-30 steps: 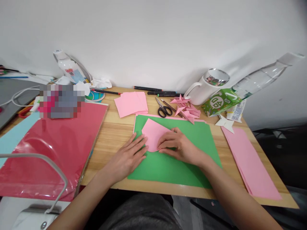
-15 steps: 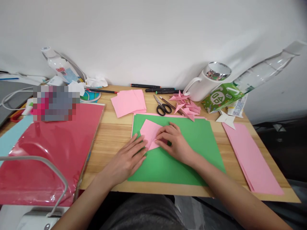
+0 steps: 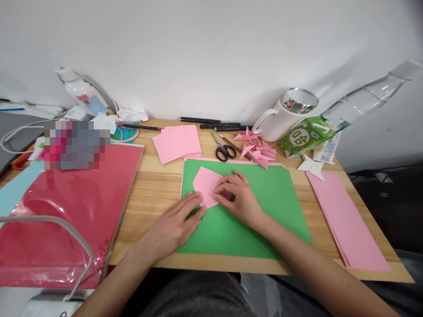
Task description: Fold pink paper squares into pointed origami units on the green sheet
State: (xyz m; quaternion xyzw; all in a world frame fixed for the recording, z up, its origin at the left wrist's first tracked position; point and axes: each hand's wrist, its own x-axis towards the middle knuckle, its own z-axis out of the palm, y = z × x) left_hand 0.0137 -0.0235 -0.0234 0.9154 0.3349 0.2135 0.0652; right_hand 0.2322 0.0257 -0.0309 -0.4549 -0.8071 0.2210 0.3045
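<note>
A piece of pink paper [image 3: 205, 177], partly folded with creases across it, lies on a stack of green sheets [image 3: 264, 198]. My left hand [image 3: 176, 224] rests at its lower left edge, fingers stretched out and fingertips on the paper, the thumb by the bottom corner. From the right, my right hand [image 3: 239, 196] pinches a flap near the paper's middle between thumb and forefinger. The right fingers cover the paper's right side.
Behind the green sheets are pink paper squares [image 3: 176, 143], black scissors [image 3: 225, 152] and folded pink pieces [image 3: 261, 152]. Pink strips [image 3: 346, 220] and a white mug [image 3: 280, 119] stand right. A red plastic-wrapped pack [image 3: 76, 211] and a cable [image 3: 66, 222] lie left.
My left fingers have drawn closer together and slid slightly down, with the thumb nearer the bottom corner. The right hand keeps its pinch, shifted slightly left.
</note>
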